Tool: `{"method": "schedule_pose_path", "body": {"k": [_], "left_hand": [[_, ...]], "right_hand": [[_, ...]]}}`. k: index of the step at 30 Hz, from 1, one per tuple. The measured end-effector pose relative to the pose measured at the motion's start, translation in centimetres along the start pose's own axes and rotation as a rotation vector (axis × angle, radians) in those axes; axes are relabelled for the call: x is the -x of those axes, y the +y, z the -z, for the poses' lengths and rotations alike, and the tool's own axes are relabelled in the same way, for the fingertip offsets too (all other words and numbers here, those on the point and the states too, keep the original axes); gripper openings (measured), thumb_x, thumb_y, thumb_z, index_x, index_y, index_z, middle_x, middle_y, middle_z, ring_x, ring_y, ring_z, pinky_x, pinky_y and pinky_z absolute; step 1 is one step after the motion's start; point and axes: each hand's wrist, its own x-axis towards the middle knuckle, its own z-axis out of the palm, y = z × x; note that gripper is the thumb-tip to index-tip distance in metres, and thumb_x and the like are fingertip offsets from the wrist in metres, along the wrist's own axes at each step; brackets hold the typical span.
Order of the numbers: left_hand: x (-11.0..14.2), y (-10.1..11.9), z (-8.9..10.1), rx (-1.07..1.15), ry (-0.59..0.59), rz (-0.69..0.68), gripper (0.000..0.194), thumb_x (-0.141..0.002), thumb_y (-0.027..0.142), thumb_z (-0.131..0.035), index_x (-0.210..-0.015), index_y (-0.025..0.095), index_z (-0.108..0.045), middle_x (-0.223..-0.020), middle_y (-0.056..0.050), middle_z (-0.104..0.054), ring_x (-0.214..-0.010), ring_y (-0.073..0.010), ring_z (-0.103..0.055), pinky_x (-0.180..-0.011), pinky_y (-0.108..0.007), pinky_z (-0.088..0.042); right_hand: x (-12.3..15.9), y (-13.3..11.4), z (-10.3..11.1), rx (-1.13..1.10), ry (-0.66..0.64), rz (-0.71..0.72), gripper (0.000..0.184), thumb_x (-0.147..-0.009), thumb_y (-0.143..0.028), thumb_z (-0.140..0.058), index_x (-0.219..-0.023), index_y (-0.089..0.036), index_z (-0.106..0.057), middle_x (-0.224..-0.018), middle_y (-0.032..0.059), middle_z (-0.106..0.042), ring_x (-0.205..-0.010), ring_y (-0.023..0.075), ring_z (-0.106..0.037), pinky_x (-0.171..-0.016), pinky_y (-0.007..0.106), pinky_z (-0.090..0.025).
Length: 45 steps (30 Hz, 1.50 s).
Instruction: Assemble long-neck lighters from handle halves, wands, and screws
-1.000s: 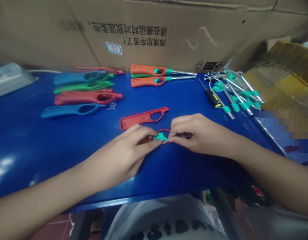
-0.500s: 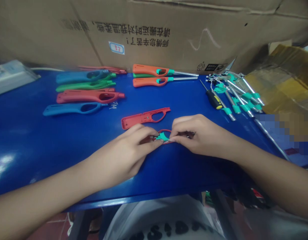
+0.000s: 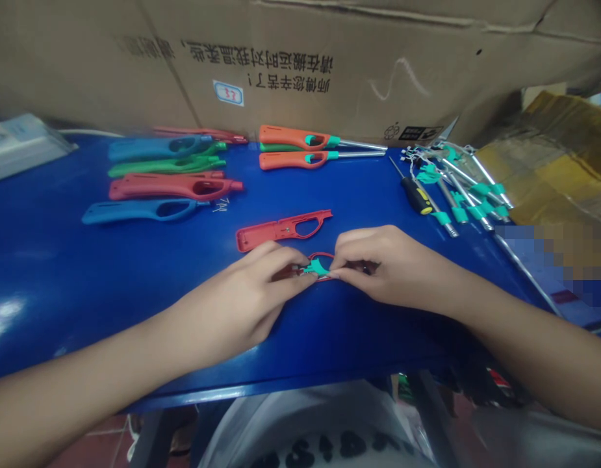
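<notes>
My left hand (image 3: pixel 258 283) is closed around the back part of a red lighter handle half, whose thin looped edge (image 3: pixel 324 255) shows between my hands. In that loop sits a small green trigger (image 3: pixel 318 266), and my left thumb and forefinger press close to it. From the other side, my right hand (image 3: pixel 385 266) pinches at the trigger's right end; its fingers cover the front tip of the handle. Just beyond, a matching red handle half (image 3: pixel 264 235) lies with its hollow side up.
Blue (image 3: pixel 134 212), red (image 3: pixel 168 187) and green lighter handles lie at left beside tiny screws (image 3: pixel 222 206). Orange lighters (image 3: pixel 293 160) with metal tubes lie at the back. A screwdriver (image 3: pixel 418 197) and several metal tubes with green parts (image 3: pixel 475 208) are at right. A cardboard box (image 3: pixel 300 39) stands behind.
Almost nothing differs. My right fingertips have shifted very slightly left at the trigger, while my left hand keeps its place.
</notes>
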Motion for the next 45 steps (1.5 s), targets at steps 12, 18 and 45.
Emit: {"method": "schedule_pose_path", "body": {"k": [12,18,45], "left_hand": [[0.0,-0.1,0.2,-0.015,0.007,-0.020,0.042,-0.101,0.006,-0.046,-0.139,0.015,-0.063,-0.128,-0.015,-0.059,-0.119,-0.0266,-0.055,-0.099,-0.041,-0.054],[0.0,0.0,0.3,-0.013,0.005,-0.014,0.041,-0.101,0.006,-0.046,-0.136,0.016,-0.064,-0.129,-0.015,-0.060,-0.118,-0.0257,-0.056,-0.100,-0.040,-0.054],[-0.3,-0.6,2.7,-0.208,0.257,0.009,0.035,-0.100,0.017,-0.061,-0.134,0.013,-0.064,-0.123,-0.014,-0.071,-0.108,-0.0228,-0.068,-0.095,-0.036,-0.056]], "right_hand": [[0.0,0.6,0.4,-0.082,0.034,-0.021,0.014,-0.095,-0.015,-0.064,-0.083,-0.016,-0.072,-0.081,0.0014,-0.066,-0.069,0.0108,-0.057,-0.062,0.023,-0.041],[-0.4,2.5,-0.1,0.149,0.251,0.105,0.034,-0.098,-0.010,-0.051,-0.124,-0.020,-0.071,-0.116,0.0118,-0.065,-0.104,0.0231,-0.060,-0.089,0.038,-0.050],[-0.3,0.7,0.2,-0.452,0.268,-0.164,0.021,-0.097,-0.029,-0.060,-0.114,-0.018,-0.063,-0.092,0.0036,-0.067,-0.078,0.0147,-0.064,-0.070,0.028,-0.053]]}}
